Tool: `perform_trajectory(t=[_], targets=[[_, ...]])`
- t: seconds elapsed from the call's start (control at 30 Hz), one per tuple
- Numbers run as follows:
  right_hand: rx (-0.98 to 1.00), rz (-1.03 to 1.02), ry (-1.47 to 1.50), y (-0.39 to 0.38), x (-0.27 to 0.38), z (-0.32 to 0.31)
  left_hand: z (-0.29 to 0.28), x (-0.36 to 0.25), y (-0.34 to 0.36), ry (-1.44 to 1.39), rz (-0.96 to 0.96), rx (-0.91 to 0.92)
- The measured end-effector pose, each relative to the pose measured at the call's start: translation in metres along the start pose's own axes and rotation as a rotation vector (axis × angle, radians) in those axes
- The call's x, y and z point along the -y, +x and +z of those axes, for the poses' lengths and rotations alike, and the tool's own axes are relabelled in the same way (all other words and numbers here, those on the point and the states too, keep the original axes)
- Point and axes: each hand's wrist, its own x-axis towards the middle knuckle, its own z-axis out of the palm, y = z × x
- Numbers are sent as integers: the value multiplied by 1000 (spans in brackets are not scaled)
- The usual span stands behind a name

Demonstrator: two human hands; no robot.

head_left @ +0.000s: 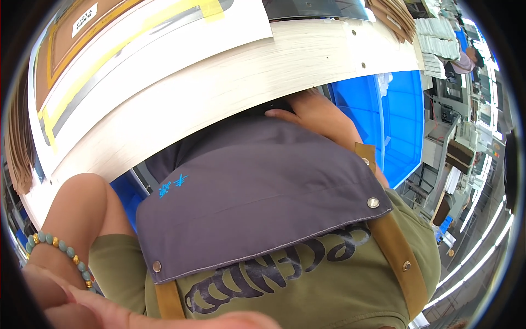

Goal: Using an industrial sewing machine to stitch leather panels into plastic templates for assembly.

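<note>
My left hand [82, 299] is raised very close to the camera at the lower left, cut off by the rim. Its thumb stretches out to the right, and no held thing shows. A bracelet [56, 241] of grey-green and gold beads circles that wrist. Lower down, my right hand [309, 112] reaches in under the table edge beside my lap. The thumb extends to the left near something dark; the other fingers are hidden by the table [219, 109]. A dark grey apron [263, 164] with tan straps covers my front.
On the table lie a white board [181, 71] with yellow tape and a brown framed panel [71, 46]. Brown sheets [393, 19] are stacked at the far right. Blue bins [402, 126] stand to the right below the table. A person [464, 61] is in the distance.
</note>
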Motion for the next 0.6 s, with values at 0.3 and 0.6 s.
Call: perform_trajectory(t=[0.3,0.6], targets=[[-48,-33,2,-2,0,0,0,0,3,-13,13,31],[-139,-103,-21,-1,-5,6,4,4,3,-26,7,56]])
